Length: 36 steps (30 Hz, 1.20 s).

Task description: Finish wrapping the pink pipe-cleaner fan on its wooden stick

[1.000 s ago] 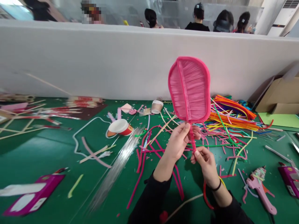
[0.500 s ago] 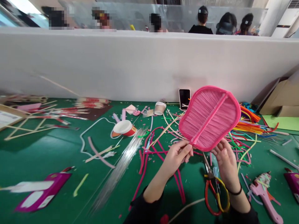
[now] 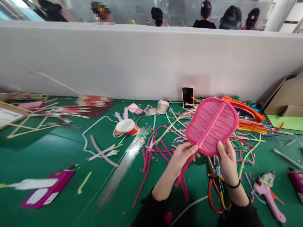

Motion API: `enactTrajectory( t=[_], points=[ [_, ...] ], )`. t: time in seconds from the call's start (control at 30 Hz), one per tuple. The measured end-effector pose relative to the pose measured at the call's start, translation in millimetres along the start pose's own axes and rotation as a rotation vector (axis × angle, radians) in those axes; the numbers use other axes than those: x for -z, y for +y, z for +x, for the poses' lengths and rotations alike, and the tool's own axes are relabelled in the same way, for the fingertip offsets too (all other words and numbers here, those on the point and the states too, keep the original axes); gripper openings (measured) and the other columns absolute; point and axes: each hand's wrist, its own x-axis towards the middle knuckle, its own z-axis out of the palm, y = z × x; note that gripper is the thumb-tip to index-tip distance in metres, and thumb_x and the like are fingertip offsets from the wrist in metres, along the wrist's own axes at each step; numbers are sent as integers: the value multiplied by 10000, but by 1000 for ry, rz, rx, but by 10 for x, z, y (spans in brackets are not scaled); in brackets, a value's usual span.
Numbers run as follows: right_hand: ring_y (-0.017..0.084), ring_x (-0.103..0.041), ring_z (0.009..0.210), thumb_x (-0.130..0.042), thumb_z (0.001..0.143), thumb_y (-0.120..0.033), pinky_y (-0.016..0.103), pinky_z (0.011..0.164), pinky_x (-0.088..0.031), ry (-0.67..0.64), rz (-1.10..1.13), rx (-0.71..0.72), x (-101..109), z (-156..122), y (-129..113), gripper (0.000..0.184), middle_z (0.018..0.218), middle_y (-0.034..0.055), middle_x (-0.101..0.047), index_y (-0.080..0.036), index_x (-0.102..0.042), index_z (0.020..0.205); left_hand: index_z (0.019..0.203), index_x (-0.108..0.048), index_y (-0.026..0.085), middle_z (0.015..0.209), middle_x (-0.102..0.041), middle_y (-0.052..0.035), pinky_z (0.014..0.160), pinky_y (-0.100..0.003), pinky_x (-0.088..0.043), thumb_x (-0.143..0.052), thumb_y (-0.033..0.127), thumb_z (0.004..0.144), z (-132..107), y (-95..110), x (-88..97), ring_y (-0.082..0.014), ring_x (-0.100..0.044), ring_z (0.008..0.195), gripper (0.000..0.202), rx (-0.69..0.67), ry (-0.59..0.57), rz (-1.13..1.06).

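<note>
I hold a pink fan (image 3: 211, 125) made of pipe cleaners, tilted low over the green table (image 3: 47, 157), its face up and its handle pointing down toward me. My left hand (image 3: 181, 155) pinches the fan's lower edge where the handle starts. My right hand (image 3: 226, 160) grips the fan's near right rim, thumb on top. Loose pink pipe cleaners (image 3: 151, 154) lie under my left hand.
A pile of coloured pipe cleaners (image 3: 246, 121) lies behind the fan, a phone (image 3: 187, 97) leans on the white partition, pliers (image 3: 216, 192) and a pink glue gun (image 3: 268, 194) sit at right. Paper cups (image 3: 125, 127), clear rods (image 3: 123, 168), purple boxes (image 3: 44, 192), cardboard boxes (image 3: 284, 101). People sit beyond the partition.
The fan came down from upright to lying tilted low over the table. My right hand left the handle and took the fan's rim; my left hand stayed at the base.
</note>
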Motion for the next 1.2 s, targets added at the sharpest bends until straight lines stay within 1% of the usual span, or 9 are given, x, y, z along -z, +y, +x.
enactTrajectory(
  t=[0.13,0.27,0.37,0.5,0.6,0.73,0.93,1.1,1.2],
  points=[
    [193,-706,1001,-729,838,-481,322,908,-570,-45,-3,-58,-51,1,89,387,1121,30,-751,-253,-649,1140,672,-694,124,588,-700,-55,522,-222,-443,-805,533,689,28,-110,32,-115,-577,489,424,4,73,-15],
    [217,-700,1073,-687,853,-539,345,917,-576,-141,-100,-100,-66,-10,159,446,1245,71,-717,-238,-645,1179,659,-693,128,574,-688,-49,527,-236,-454,-812,482,667,-7,-145,162,-124,-575,491,374,-29,171,-31],
    [235,-710,1050,-689,836,-572,373,874,-595,-109,-235,-66,58,27,112,503,1289,113,-690,-220,-649,1193,602,-663,139,521,-640,-19,521,-228,-439,-815,464,657,-69,-71,412,-112,-546,482,363,-88,310,-36],
    [230,-724,974,-697,838,-533,377,844,-598,-80,-425,44,304,129,-52,427,1158,113,-737,-212,-677,1119,652,-673,160,593,-673,-6,521,-214,-422,-781,508,690,-182,31,821,-95,-526,504,366,-184,502,-46],
    [230,-730,926,-649,869,-504,359,786,-601,-117,-613,134,382,170,-90,358,1078,116,-757,-202,-689,1057,657,-684,156,599,-672,-17,494,-224,-410,-789,502,691,-282,17,969,-105,-528,496,363,-222,618,19],
    [215,-727,861,-546,922,-423,327,717,-589,-255,-958,194,318,137,22,298,1019,105,-763,-196,-698,1041,683,-707,146,558,-647,-20,472,-224,-380,-747,491,739,-392,-74,920,-113,-518,493,352,-227,699,156],
    [206,-710,838,-551,911,-254,308,754,-537,-426,-1167,171,179,50,191,179,953,79,-761,-199,-713,963,633,-689,149,526,-626,-19,440,-228,-353,-737,455,716,-472,-120,822,-109,-480,463,321,-228,750,154],
    [190,-686,711,-702,861,-279,268,646,-451,-682,-1359,98,-38,-273,389,134,762,25,-734,-215,-671,747,661,-693,143,606,-672,-36,484,-224,-395,-716,476,736,-534,-151,849,-109,-517,505,343,-251,804,107],
    [210,-697,723,-784,792,-294,261,584,-399,-754,-1467,67,-170,-507,527,152,826,55,-746,-201,-666,816,672,-683,145,635,-679,-37,520,-224,-412,-683,512,775,-568,-194,904,-109,-534,530,380,-282,835,70]
  ],
)
